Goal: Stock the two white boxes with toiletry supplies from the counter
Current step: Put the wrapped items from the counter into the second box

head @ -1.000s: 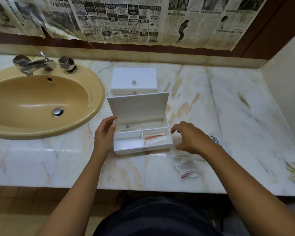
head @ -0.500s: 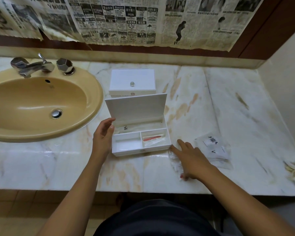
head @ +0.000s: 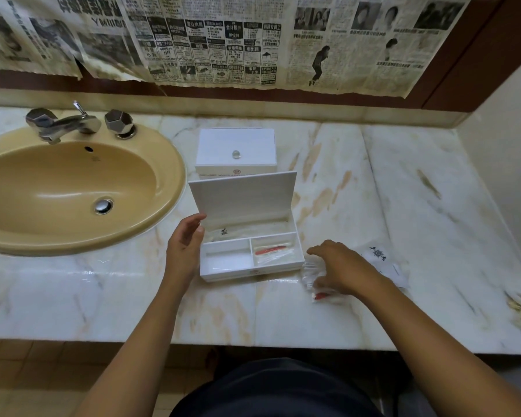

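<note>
The right hand (head: 340,270) lies palm down over a small heap of clear packets (head: 315,281) on the marble counter (head: 373,191), just right of the open white box (head: 250,251). Its fingers curl down onto the plastic, the forefinger reaching toward the box's near right corner; the picture is blurred there, and I cannot tell whether the fingers pinch a packet or only press on the heap. A red piece shows inside one packet below the palm.

The left hand (head: 185,248) stands on edge against the left wall of the open box, fingers relaxed and nearly straight, thumb raised beside the lid's lower corner, holding nothing.

The open box has its lid upright at the back. Inside are three compartments: a long one at the rear with a clear packet bearing a small dark mark, a front left one in which no contents can be made out, and a front right one holding a clear packet with a red item (head: 272,250).

Behind the raised lid stands the second white box (head: 235,152), closed, with a small clear knob on its top.

More flat white sachets (head: 385,263) with dark printed emblems lie right of the right hand. A tan sink (head: 69,191) with a chrome tap (head: 63,123) sits to the left, and newspaper sheets (head: 223,40) cover the wall above.
</note>
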`<state>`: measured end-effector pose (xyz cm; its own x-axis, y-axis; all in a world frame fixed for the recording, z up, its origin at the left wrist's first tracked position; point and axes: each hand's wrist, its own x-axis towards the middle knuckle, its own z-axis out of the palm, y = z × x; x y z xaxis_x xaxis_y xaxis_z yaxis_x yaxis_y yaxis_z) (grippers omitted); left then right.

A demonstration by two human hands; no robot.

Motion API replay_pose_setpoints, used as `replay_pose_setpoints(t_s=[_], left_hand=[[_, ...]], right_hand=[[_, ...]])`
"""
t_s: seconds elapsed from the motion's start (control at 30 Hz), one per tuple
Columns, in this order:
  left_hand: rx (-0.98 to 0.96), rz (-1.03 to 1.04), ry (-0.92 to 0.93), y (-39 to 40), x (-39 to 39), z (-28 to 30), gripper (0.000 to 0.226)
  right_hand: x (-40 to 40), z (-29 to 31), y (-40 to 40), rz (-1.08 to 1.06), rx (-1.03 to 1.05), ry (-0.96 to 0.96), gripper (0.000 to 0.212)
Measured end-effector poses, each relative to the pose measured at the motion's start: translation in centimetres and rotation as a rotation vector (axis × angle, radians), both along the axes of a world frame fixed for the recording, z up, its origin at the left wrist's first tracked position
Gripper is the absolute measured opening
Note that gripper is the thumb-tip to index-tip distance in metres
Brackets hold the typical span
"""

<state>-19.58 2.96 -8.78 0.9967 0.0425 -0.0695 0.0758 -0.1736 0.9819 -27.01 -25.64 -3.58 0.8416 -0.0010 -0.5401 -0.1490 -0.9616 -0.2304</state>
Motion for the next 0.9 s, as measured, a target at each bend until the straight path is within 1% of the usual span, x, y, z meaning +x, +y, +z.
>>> replay_pose_setpoints(t_s=[0.13, 0.3, 0.5, 0.67, 0.9], left_hand=[[-0.006, 0.000, 0.007, 0.1, 0.0, -0.1, 0.023], [-0.017, -0.003, 0.000, 0.0, 0.1, 0.0, 0.023], [-0.018, -0.011, -0.005, 0.0, 0.1, 0.0, 0.024], [-0.018, -0.011, -0.004, 0.2, 0.1, -0.2, 0.024], [-0.016, -0.010, -0.003, 0.2, 0.2, -0.1, 0.026]], right_hand=[[0.4, -0.5, -0.1, -0.098, 0.013, -0.070, 0.043], [0.7, -1.0, 0.1, -0.157, 0.010, -0.132, 0.027], [0.8, -1.1, -0.3, -0.137, 0.009, -0.192, 0.024], [1.5, 0.1, -0.4, -0.155, 0.016, -0.263, 0.020], [2.1, 0.4, -0.7, -0.177, 0.030, -0.231, 0.013]])
